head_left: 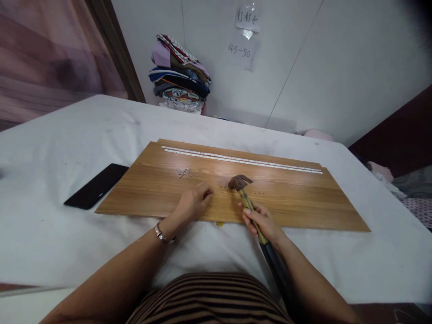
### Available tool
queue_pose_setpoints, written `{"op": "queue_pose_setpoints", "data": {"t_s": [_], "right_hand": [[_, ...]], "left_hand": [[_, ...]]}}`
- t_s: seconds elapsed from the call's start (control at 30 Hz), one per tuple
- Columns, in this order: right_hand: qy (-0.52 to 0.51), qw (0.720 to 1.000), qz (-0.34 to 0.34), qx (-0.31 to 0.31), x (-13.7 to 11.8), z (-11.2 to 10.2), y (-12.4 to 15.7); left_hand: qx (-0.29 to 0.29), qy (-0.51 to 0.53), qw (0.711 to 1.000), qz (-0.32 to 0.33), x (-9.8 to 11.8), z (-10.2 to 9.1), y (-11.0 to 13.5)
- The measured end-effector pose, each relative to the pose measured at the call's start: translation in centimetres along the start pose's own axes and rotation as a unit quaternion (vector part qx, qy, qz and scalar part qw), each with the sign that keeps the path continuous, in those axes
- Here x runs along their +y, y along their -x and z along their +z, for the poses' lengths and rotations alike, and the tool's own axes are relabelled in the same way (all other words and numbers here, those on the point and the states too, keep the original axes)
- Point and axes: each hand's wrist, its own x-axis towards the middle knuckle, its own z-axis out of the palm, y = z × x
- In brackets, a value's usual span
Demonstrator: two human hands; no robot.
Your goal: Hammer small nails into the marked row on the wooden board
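A long wooden board (297,202) lies across the white-covered table (50,180). My right hand (261,220) is closed around the handle of a claw hammer (240,182), whose rusty head rests on the board by a row of small dark dots. My left hand (195,202) sits on the board just left of the hammer head, fingers pinched together; what they hold is too small to make out. A few loose nails (184,172) lie on the board above the left hand. A metal ruler strip (243,159) runs along the board's far edge.
A black phone (97,185) lies on the cloth left of the board. A pile of folded clothes (180,76) stands against the white wall at the back. Paper notes (243,45) hang on that wall. More fabric lies at the far right.
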Motion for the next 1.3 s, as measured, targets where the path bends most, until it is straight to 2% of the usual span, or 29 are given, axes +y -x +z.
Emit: {"op": "queue_pose_setpoints", "data": {"t_s": [0.2, 0.43, 0.6, 0.97, 1.3], "right_hand": [[0.004, 1.0, -0.023, -0.014, 0.07, -0.25, 0.25], [0.011, 1.0, 0.001, -0.008, 0.41, -0.38, -0.19], [0.01, 1.0, -0.01, -0.004, 0.21, -0.36, -0.03], [0.015, 1.0, -0.007, -0.009, 0.47, -0.36, -0.26], [0.014, 1.0, -0.025, -0.01, 0.38, -0.17, -0.16]], "left_hand": [[-0.005, -0.003, 1.0, -0.003, 0.18, -0.18, 0.01], [-0.013, -0.007, 1.0, -0.013, 0.38, -0.18, 0.06], [-0.019, -0.019, 1.0, -0.014, 0.55, -0.3, 0.04], [-0.002, -0.057, 0.998, 0.012, 0.44, -0.13, 0.08], [0.012, -0.018, 1.0, 0.006, 0.39, -0.03, 0.09]]}}
